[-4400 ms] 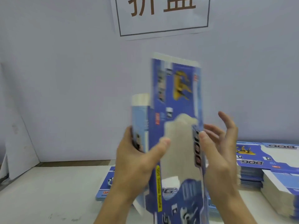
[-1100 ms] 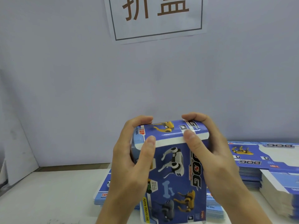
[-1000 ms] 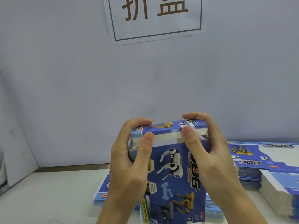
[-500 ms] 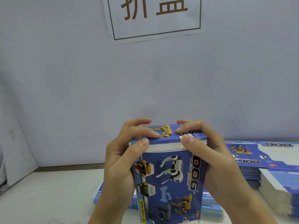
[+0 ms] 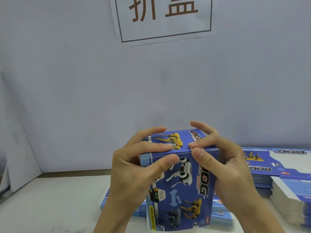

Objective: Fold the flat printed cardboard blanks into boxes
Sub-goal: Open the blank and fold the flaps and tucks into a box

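The blue printed box [image 5: 180,180] stands upright in both hands, held above the white table [image 5: 50,204] in front of the person, with its top flap folded flat and closed. Its front face shows robot dogs and the word DOG.

The left hand [image 5: 134,169] grips the upper left corner: the thumb lies on the front face, the index finger is flat on the top flap, and the remaining fingers curl around the left side. The right hand [image 5: 223,163] grips the upper right corner: thumb on the front face, a fingertip pressing the top flap's front edge, other fingers arched above the top.

A low stack of flat blanks [image 5: 121,204] lies on the table directly behind the box. Taller stacks of blanks [image 5: 269,167] sit to the right. A paper sign [image 5: 165,19] with two large characters is fixed to the grey wall [image 5: 67,98].
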Action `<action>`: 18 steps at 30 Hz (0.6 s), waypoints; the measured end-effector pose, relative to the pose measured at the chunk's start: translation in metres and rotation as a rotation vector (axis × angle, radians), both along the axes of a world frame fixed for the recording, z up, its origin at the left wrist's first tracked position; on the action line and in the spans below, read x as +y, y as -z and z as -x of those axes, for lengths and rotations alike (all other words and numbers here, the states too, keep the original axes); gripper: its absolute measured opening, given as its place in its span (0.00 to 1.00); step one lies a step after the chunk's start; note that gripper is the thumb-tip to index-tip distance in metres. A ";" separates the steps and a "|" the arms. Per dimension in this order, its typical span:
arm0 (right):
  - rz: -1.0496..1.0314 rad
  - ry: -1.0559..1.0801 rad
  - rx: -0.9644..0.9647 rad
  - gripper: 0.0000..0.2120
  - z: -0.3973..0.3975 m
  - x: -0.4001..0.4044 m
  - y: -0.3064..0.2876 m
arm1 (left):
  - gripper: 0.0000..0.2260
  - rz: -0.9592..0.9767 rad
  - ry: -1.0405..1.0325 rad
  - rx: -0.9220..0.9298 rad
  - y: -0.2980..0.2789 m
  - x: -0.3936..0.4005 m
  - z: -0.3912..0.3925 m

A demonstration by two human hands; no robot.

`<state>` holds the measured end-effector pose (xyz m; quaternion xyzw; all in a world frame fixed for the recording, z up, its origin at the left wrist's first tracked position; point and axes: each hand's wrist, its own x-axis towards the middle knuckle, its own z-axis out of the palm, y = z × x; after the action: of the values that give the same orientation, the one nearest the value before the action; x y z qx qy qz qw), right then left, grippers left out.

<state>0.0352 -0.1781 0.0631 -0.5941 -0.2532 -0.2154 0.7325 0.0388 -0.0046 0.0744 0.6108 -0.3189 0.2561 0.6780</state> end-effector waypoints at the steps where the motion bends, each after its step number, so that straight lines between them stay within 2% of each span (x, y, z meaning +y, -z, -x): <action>1: 0.014 0.035 -0.015 0.14 0.000 0.001 0.000 | 0.14 0.003 -0.006 0.001 0.000 0.000 0.000; 3: 0.006 0.057 -0.018 0.09 0.000 0.002 0.000 | 0.13 -0.004 -0.020 -0.008 0.000 0.001 0.000; 6: -0.029 0.033 0.007 0.13 -0.001 0.002 -0.001 | 0.15 -0.016 -0.039 0.000 0.002 0.001 -0.001; 8: -0.045 0.039 0.012 0.10 0.001 0.003 -0.003 | 0.16 -0.022 -0.072 0.000 0.003 0.002 -0.002; 11: 0.000 0.139 -0.031 0.10 0.002 0.009 -0.004 | 0.16 -0.004 -0.146 -0.015 0.004 0.003 -0.004; 13: 0.060 0.237 -0.034 0.14 0.000 0.014 -0.003 | 0.16 0.038 -0.281 -0.041 0.004 0.005 -0.008; 15: 0.089 0.341 -0.007 0.18 -0.002 0.016 -0.001 | 0.19 0.172 -0.402 -0.012 0.004 0.011 -0.012; 18: 0.148 0.547 -0.071 0.13 -0.004 0.016 -0.002 | 0.23 0.462 -0.422 0.089 0.003 0.021 -0.018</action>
<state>0.0392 -0.1621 0.0647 -0.6843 -0.1242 -0.4065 0.5925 0.0569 0.0162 0.0716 0.5038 -0.0887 0.4299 0.7440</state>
